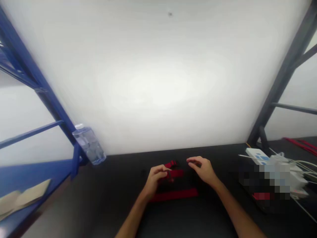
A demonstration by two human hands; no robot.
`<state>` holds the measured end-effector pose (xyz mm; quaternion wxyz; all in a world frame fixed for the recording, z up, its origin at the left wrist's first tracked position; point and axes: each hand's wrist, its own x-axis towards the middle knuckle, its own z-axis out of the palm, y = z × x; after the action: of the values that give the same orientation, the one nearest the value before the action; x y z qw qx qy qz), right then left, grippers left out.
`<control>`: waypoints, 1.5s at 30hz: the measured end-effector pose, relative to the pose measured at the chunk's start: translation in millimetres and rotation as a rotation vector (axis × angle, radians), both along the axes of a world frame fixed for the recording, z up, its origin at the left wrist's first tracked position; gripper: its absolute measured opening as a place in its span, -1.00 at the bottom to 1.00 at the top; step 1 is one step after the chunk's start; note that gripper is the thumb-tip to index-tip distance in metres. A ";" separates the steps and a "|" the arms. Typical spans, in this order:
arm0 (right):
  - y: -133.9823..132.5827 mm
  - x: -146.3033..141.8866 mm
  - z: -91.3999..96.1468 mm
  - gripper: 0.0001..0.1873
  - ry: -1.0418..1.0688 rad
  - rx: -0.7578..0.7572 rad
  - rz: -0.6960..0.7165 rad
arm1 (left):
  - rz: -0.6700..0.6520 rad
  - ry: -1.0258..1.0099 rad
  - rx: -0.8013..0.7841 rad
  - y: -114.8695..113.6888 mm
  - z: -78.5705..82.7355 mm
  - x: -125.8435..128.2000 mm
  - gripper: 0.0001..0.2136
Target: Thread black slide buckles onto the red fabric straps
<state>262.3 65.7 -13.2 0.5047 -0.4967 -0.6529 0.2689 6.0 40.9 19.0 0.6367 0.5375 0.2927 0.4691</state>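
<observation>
My left hand (156, 177) is closed on a red strap (176, 173), pinching it near a dark fitting. The strap's short end sticks out to the right of the fingers. Just above it a dark buckle (175, 163) shows on a red piece of webbing. Nearer to me, a longer stretch of red strap lies across the black table (173, 218), partly behind my left forearm. To the right, my right hand (203, 168) is apart from the strap, with thumb and fingers curved and a gap between them. I see nothing in it.
A clear bottle (90, 145) with a white cap leans at the back left by the blue frame (53, 102). On the right stand a white power strip (257, 155), tangled white cables (284, 165) and a blurred dark box. Red straps (300, 144) lie far right. Beige pieces (24, 198) rest on the left.
</observation>
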 end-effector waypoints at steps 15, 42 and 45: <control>-29.1 -56.6 15.2 -0.61 0.233 -0.109 0.260 | 0.016 0.148 0.122 -6.6 10.0 7.4 -0.63; -26.1 -51.1 8.8 -0.67 0.286 -0.204 0.405 | 0.597 0.919 0.550 42.3 -8.2 -105.6 -0.67; -27.0 -51.1 9.1 -0.67 0.272 -0.209 0.411 | 0.494 1.090 0.646 42.8 -17.4 -109.2 -0.72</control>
<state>211.2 38.7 -4.1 0.4684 -0.3624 -0.6350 0.4960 -103.2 83.8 1.6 0.0800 0.7777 0.5310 0.3268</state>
